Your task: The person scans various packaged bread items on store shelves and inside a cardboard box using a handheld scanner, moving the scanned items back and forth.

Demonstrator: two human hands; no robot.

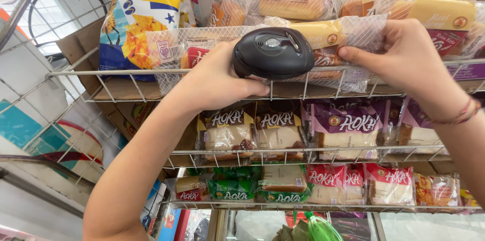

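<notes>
My left hand (217, 80) grips a black handheld barcode scanner (273, 52), held up against the front of the top wire shelf (121, 73). My right hand (404, 56) pinches the clear wrapper of a long packaged bread loaf (323, 34) lying along that top shelf, right beside the scanner. The scanner's head points at the wrapper's lower edge. A red thread bracelet sits on my right wrist.
A blue and yellow snack bag (141, 18) stands at the shelf's left end. More wrapped loaves are stacked above. Lower wire shelves hold brown and purple cake packs (343, 130) and red and green packs (323, 183). Cardboard lines the rack's left side.
</notes>
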